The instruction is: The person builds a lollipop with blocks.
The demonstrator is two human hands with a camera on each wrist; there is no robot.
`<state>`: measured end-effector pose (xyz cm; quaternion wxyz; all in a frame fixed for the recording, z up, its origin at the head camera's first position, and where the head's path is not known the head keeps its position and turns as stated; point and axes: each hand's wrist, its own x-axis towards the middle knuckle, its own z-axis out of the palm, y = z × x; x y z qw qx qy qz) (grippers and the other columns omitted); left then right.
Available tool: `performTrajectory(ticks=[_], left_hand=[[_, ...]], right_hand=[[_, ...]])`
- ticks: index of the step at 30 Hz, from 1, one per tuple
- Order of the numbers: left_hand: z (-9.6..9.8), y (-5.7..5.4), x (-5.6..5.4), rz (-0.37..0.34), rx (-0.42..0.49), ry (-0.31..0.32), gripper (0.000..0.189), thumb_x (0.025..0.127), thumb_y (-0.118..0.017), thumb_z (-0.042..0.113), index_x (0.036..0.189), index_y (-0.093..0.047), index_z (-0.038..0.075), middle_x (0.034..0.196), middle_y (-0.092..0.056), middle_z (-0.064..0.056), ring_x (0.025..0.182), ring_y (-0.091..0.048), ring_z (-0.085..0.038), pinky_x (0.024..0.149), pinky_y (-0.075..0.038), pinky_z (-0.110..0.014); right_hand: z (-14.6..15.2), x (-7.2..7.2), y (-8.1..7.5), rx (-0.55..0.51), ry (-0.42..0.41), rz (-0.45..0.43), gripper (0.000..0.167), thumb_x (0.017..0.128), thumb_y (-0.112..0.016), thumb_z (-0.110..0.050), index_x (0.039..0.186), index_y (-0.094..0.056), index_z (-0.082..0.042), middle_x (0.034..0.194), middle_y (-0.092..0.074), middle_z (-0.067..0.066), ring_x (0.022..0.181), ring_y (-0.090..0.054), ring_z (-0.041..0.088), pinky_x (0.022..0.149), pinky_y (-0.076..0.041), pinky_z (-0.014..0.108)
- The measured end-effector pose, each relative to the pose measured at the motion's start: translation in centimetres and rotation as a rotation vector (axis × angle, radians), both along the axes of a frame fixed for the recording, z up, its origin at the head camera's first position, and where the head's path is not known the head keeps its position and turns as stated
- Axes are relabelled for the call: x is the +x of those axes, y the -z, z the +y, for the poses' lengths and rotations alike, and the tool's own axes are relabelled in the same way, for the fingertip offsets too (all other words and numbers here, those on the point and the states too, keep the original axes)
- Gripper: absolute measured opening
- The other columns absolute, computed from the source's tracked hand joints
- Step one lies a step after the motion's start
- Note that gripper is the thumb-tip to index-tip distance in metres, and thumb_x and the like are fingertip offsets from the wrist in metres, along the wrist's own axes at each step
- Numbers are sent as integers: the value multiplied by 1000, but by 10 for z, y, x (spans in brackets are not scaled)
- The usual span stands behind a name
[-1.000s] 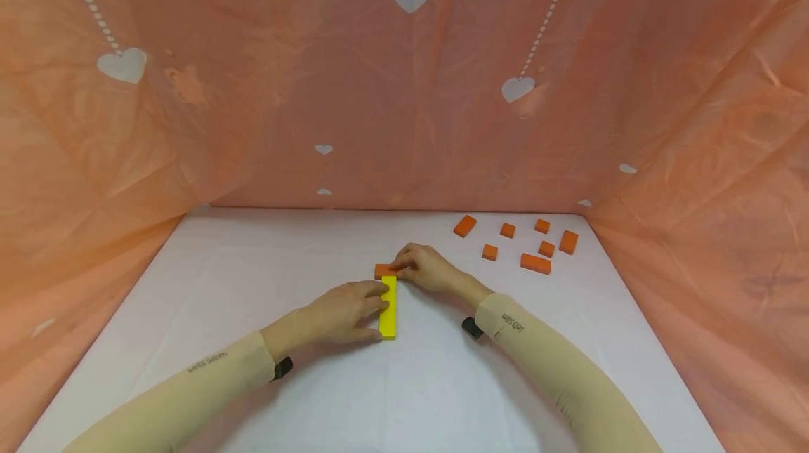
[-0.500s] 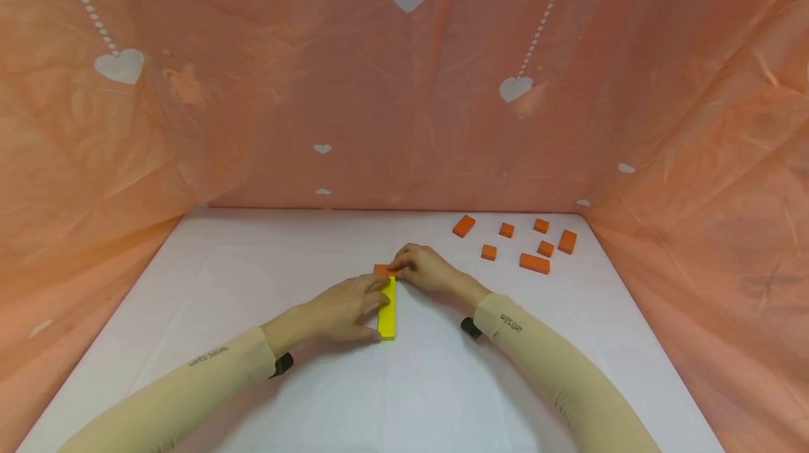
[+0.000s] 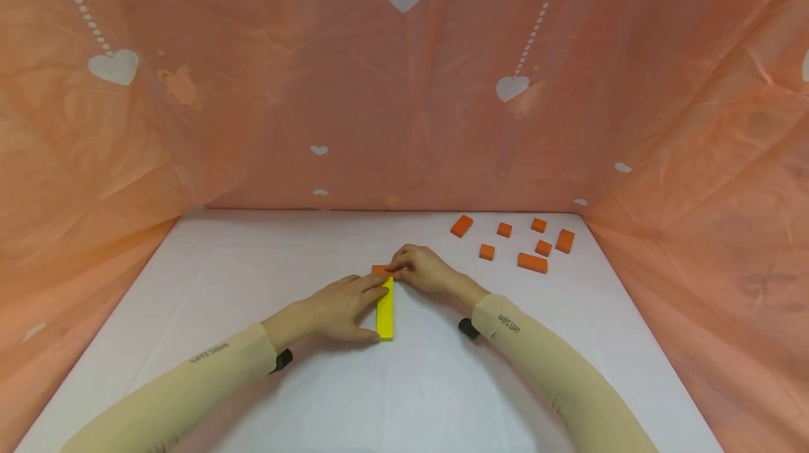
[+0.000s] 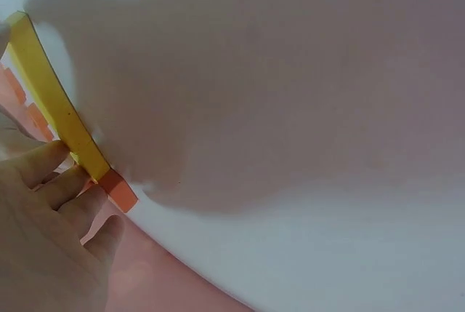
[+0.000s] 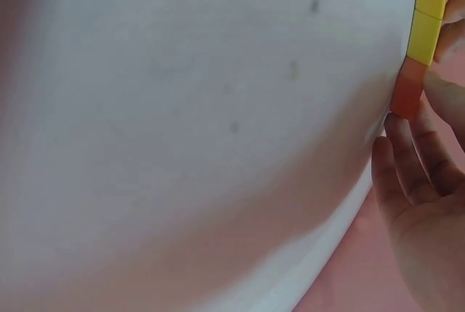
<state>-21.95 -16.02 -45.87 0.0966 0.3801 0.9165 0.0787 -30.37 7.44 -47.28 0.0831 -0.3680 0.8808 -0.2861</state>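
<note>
A long yellow strip [image 3: 385, 319] lies on the white table, pointing away from me, with a seam between its yellow blocks [image 5: 426, 36] in the right wrist view. Across its far end sits an orange block [image 3: 379, 270]. My left hand [image 3: 338, 307] rests along the strip, fairly straight fingers reaching over its far half and thumb by the near end. With thumb and fingertips, my right hand [image 3: 426, 270] pinches the orange block at its right end, covering part of it. In the left wrist view the orange block [image 4: 122, 193] stands against the yellow strip [image 4: 54, 94].
Several loose orange blocks lie at the back right, among them a long one [image 3: 533, 263], another long one [image 3: 462, 226] and a small one [image 3: 487, 252]. A pink curtain [image 3: 284, 102] with white hearts encloses the table's [image 3: 221, 284] back and sides.
My left fingers have slid slightly toward the strip's far end, covering more of the orange block. The right hand keeps its pinch, and the whole view has shifted a little.
</note>
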Motion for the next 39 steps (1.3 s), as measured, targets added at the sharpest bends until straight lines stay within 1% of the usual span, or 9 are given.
performTrajectory(ticks=[4, 11, 15, 19, 23, 28, 32, 35, 39], left_hand=[[1, 0, -1, -3, -5, -5, 85, 91, -72, 58, 153, -50, 5, 166, -36, -13, 150, -39, -33, 122, -32, -55], [2, 0, -2, 26, 0, 9, 85, 89, -73, 58, 151, -52, 4, 164, -40, -14, 147, -43, -34, 121, -34, -54], [3, -1, -3, 33, -4, 11, 84, 88, -73, 58, 149, -54, 4, 163, -41, -14, 147, -43, -33, 121, -34, -53], [4, -2, -4, 38, -16, 14, 84, 88, -73, 59, 149, -55, 4, 162, -42, -14, 148, -42, -31, 122, -34, -53], [4, -1, -5, 44, -45, 14, 85, 88, -73, 61, 150, -55, 6, 162, -43, -14, 148, -43, -30, 121, -35, -52], [5, -1, -6, 44, -88, 6, 86, 88, -70, 65, 152, -53, 10, 163, -42, -10, 148, -43, -28, 121, -35, -52], [4, -1, -6, 38, -72, -1, 79, 94, -64, 64, 152, -55, 10, 163, -43, -9, 148, -43, -28, 121, -35, -52], [3, -1, -5, 32, -44, -6, 72, 99, -60, 58, 151, -55, 9, 162, -43, -10, 148, -42, -29, 122, -34, -51], [3, 0, -3, 33, -21, -9, 66, 102, -59, 52, 150, -56, 7, 162, -43, -12, 149, -40, -29, 122, -33, -50]], right_hand=[[0, 0, -1, 11, 6, 2, 24, 100, -70, -9, 122, -77, -7, 120, -69, 7, 114, -64, 25, 104, -52, 40], [1, 1, -1, -1, 10, 4, 24, 100, -69, -10, 123, -77, -8, 119, -70, 6, 113, -65, 24, 104, -52, 41], [2, 2, -2, -8, 28, -1, 25, 101, -69, -12, 124, -76, -8, 120, -70, 5, 114, -65, 23, 104, -52, 40], [4, 4, -5, -39, 55, -19, 28, 101, -67, -11, 128, -73, -6, 123, -69, 7, 112, -66, 24, 101, -54, 40], [8, 7, -9, -86, 96, -39, 30, 101, -65, -8, 131, -71, -5, 126, -67, 8, 111, -66, 25, 98, -57, 39], [20, 6, -18, -161, 140, -11, 32, 102, -66, -10, 133, -69, -3, 130, -66, 9, 115, -65, 26, 99, -57, 37], [36, 3, -27, -265, 172, 43, 32, 101, -68, -8, 131, -69, 1, 129, -66, 13, 114, -67, 30, 97, -58, 40], [50, 0, -32, -337, 226, 75, 31, 100, -69, -6, 129, -70, 2, 128, -67, 15, 112, -68, 32, 96, -59, 43], [72, -4, -34, -391, 327, 98, 30, 99, -69, -5, 129, -70, 1, 129, -67, 17, 112, -67, 34, 98, -57, 47]])
